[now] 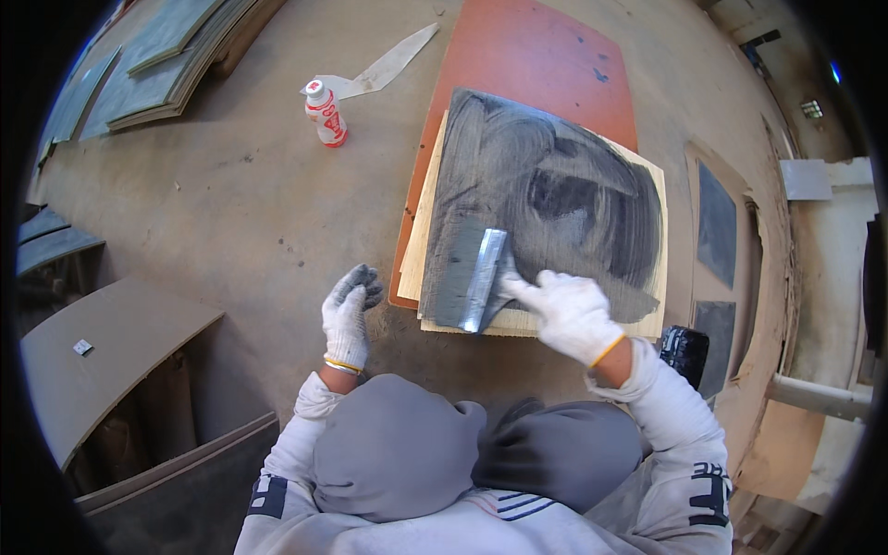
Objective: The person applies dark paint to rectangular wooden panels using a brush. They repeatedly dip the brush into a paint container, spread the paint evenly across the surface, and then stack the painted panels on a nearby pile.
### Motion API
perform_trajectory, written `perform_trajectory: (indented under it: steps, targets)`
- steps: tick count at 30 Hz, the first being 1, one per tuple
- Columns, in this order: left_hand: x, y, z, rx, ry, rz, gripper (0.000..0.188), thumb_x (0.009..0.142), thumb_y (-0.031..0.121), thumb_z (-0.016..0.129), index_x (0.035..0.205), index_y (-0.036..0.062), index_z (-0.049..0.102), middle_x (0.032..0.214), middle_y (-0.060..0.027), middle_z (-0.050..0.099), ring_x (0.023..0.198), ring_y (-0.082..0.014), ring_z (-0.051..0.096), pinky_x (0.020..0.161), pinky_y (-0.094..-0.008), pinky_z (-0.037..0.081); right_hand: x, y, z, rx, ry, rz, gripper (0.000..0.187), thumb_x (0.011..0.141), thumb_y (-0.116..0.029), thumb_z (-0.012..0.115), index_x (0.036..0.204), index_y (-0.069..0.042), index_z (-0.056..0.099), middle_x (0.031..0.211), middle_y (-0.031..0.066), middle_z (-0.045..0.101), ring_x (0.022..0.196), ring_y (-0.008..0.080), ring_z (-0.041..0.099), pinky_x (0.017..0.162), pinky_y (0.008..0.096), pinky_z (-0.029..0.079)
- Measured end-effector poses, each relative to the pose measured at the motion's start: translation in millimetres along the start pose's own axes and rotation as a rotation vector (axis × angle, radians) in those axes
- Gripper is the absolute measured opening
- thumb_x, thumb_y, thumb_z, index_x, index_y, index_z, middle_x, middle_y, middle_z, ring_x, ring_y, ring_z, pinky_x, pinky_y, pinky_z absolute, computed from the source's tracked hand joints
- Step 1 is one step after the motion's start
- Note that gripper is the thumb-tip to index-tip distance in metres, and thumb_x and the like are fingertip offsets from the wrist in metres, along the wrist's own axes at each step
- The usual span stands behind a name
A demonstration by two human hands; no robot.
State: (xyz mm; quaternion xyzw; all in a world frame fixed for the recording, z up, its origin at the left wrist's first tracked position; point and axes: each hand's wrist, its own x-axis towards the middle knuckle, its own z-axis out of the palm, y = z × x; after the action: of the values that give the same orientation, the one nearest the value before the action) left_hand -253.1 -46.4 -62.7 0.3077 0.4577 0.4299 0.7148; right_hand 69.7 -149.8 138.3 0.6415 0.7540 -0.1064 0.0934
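Far left of the board point(555, 153), toward the person's side, is a brown panel point(129, 319); a stack point(185, 60) of grey panels lies left of the board's far end. Between stack and board, a white-and-red bottle point(326, 118) stands upright on the floor point(250, 213), a pale strip point(393, 67) just behind it. Just left of the board's near left corner is the left hand point(347, 319), in a white glove with grey-stained fingers. They are bent and close together; whether the thumb meets them cannot be told. The person's grey knees point(398, 453) are on the board's near side. The board, streaked dark grey, with pale wood at its right and near edges, lies over a red sheet point(546, 46) showing past its far and left edges. A scraper point(485, 277) rests on the board's near left part. The white-gloved right hand point(573, 314) is wrapped around its handle, above the board's near edge. A black container point(684, 356) sits just beyond the board's near right corner.
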Motion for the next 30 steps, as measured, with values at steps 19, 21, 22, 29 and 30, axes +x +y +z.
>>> perform_trajectory:
  steps: [19,21,22,29,30]
  targets:
    - [-7,14,-19,-0.003,0.025,0.009,0.046,0.105,0.009,0.059,0.148,-0.0069,0.058,0.133,-0.0222,0.072,0.111,-0.0309,0.075,0.095,-0.0426,0.061,1,91,50,1.814,0.635,0.722,0.027,0.101,-0.006,0.074,0.125,-0.004,0.064,0.102,0.0117,0.078,0.056,0.0064,0.056,0.044,0.0215,0.037]
    - [-6,22,-32,0.023,0.041,0.049,0.049,0.105,0.013,0.062,0.15,-0.0068,0.057,0.135,-0.0229,0.071,0.112,-0.0319,0.075,0.095,-0.0425,0.061,7,89,35,1.675,0.531,0.735,0.024,0.099,-0.006,0.074,0.12,-0.005,0.064,0.098,0.0102,0.078,0.051,0.0047,0.052,0.042,0.0201,0.035]
    - [-8,25,-38,0.02,0.06,0.046,0.05,0.105,0.014,0.062,0.15,-0.0067,0.057,0.135,-0.0232,0.071,0.112,-0.0323,0.075,0.095,-0.0428,0.061,-3,99,34,1.632,0.447,0.715,0.023,0.098,-0.006,0.075,0.119,-0.005,0.064,0.098,0.0104,0.078,0.05,0.0045,0.052,0.042,0.0198,0.035]
    - [-29,19,-73,0.018,0.167,0.022,0.05,0.104,0.013,0.063,0.149,-0.0066,0.057,0.134,-0.0233,0.071,0.112,-0.0331,0.074,0.096,-0.0445,0.061,-10,101,50,1.671,0.199,0.562,0.029,0.094,-0.007,0.08,0.118,-0.003,0.064,0.098,0.0111,0.077,0.057,0.0064,0.06,0.045,0.0194,0.04]
    - [-28,16,-68,0.008,0.151,0.01,0.049,0.104,0.013,0.063,0.149,-0.0066,0.057,0.134,-0.0234,0.071,0.112,-0.033,0.074,0.096,-0.0445,0.061,9,85,52,1.69,0.194,0.517,0.032,0.093,-0.008,0.081,0.12,-0.002,0.065,0.1,0.0109,0.077,0.071,0.0112,0.069,0.055,0.0213,0.048]
